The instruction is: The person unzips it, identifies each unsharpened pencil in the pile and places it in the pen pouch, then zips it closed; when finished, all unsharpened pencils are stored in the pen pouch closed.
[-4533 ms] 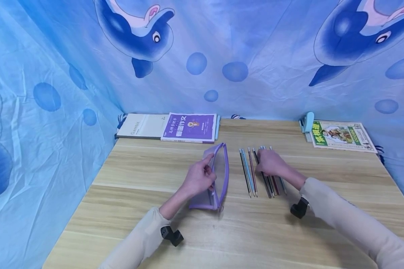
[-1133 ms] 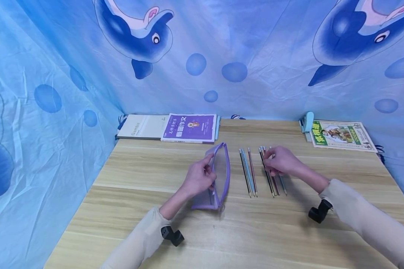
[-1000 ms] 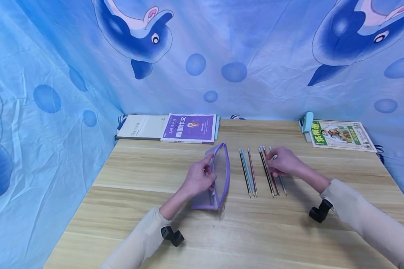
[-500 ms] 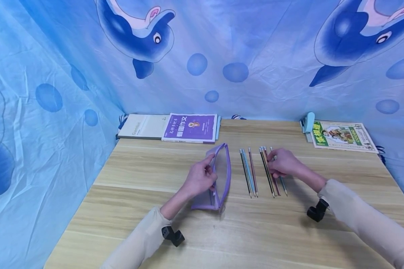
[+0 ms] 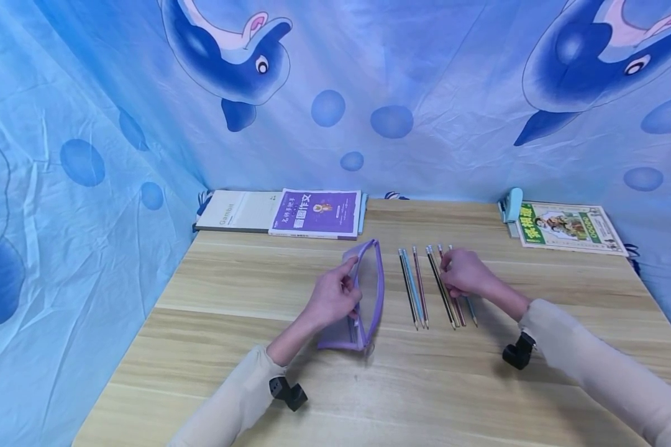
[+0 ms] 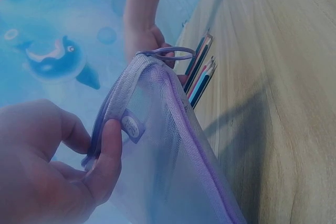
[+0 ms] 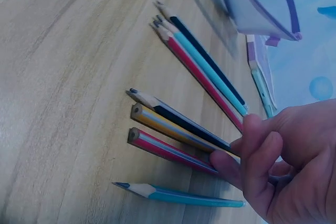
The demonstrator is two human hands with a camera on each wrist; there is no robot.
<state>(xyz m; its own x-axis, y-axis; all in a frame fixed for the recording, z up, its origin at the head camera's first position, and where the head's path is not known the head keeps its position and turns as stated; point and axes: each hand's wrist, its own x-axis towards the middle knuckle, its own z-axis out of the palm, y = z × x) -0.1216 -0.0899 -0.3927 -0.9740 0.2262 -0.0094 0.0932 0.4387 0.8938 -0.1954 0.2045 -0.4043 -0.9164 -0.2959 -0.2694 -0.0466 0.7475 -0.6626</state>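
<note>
My left hand [image 5: 333, 297] pinches the rim of a purple-edged mesh pencil case [image 5: 379, 292], seen close in the left wrist view, where its zipped mouth hangs open. My right hand [image 5: 468, 274] is low over the pencils on the table. In the right wrist view, its thumb and finger close around the ends of a black pencil [image 7: 178, 120] and an unsharpened yellow pencil [image 7: 176, 130]. An unsharpened red pencil [image 7: 168, 149] lies beside them, partly under the fingers. Separate to the right is a light blue pencil [image 7: 194, 196].
Black, blue and red pencils [image 5: 412, 288] form a group between the case and my right hand. A purple book [image 5: 317, 213] and white notebook [image 5: 235, 210] lie at the back left. At the back right are a light blue stapler-like object [image 5: 512, 205] and a green-and-white booklet [image 5: 570, 228].
The dark pencil once under my right hand has gone from the table. My right hand has since shifted slightly left, and the black and yellow pencils have moved left, away from the red one.
</note>
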